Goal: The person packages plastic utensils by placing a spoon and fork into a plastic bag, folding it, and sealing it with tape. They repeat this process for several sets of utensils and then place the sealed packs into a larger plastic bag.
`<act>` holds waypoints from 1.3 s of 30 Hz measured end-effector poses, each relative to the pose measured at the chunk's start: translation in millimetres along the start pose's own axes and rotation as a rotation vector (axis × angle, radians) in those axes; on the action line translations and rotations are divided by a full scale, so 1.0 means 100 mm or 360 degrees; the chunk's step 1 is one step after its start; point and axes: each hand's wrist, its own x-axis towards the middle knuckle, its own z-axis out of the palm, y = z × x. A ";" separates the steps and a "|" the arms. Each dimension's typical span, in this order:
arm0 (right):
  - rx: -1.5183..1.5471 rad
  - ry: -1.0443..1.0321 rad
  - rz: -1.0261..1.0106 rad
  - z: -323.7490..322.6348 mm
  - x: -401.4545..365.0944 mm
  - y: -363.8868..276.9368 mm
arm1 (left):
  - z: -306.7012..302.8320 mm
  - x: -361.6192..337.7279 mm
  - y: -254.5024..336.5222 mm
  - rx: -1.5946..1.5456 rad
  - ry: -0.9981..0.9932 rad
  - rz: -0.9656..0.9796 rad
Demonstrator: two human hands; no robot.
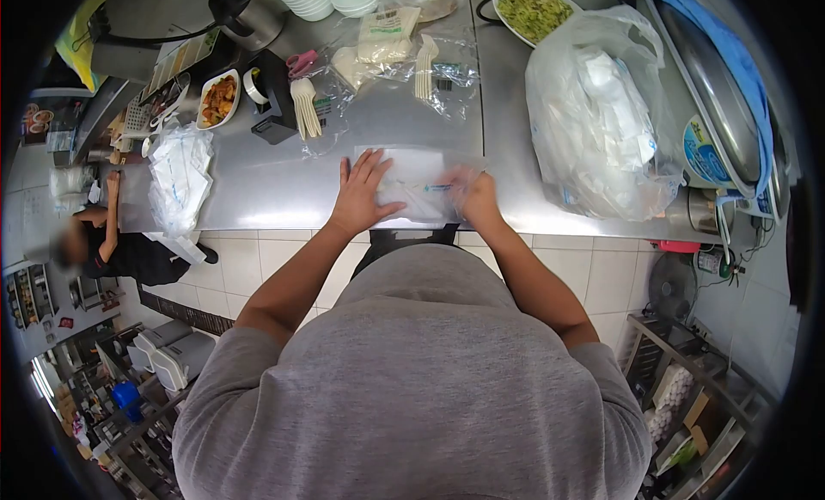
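In front of my body, a clear plastic bag with a folded white napkin inside lies on the steel counter. My left hand rests flat over the bag's left end, its fingers spread. At the other end, my right hand is closed on the bag's right edge, with part of the fingers seen through the plastic. Small blue print shows near those fingers. Above the bag lie wooden forks and wooden cutlery in clear wrappers.
A big bag of white packets stands at the right, and a pile of similar packets lies left. Behind are a black tape dispenser, pink scissors, a food dish and a noodle plate. Another person stands far left.
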 end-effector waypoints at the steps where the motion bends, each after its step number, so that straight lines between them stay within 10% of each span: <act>1: 0.0402 0.0314 0.0200 -0.01 0.00 -0.01 | 0.00 0.03 -0.06 -0.0002 0.0016 -0.0010; 5: -0.0082 0.0995 0.0127 -0.16 0.22 -0.17 | 0.01 0.13 -0.21 -0.0026 0.0055 0.0035; 7: -0.0059 0.0810 -0.0340 -0.12 0.54 0.10 | 0.00 0.18 -0.25 -0.0031 0.0071 0.0077; 8: 0.0406 0.0445 0.0121 -0.11 0.59 0.32 | -0.01 0.20 -0.27 -0.0013 0.0064 0.0071; 14: 0.0955 0.0679 0.0610 -0.64 0.28 0.19 | 0.02 0.23 -0.35 -0.0090 0.0140 -0.0013; 19: 0.0950 -0.0136 0.0650 -0.18 -0.03 -0.23 | 0.02 0.22 -0.35 -0.0085 0.0137 0.0014; 25: 0.0914 0.0716 0.0875 -0.49 -0.23 0.14 | 0.00 0.21 -0.37 -0.0117 0.0102 -0.0012; 39: 0.1351 0.0099 0.0877 -0.41 -0.10 0.03 | 0.02 0.23 -0.38 -0.0181 0.0063 -0.0024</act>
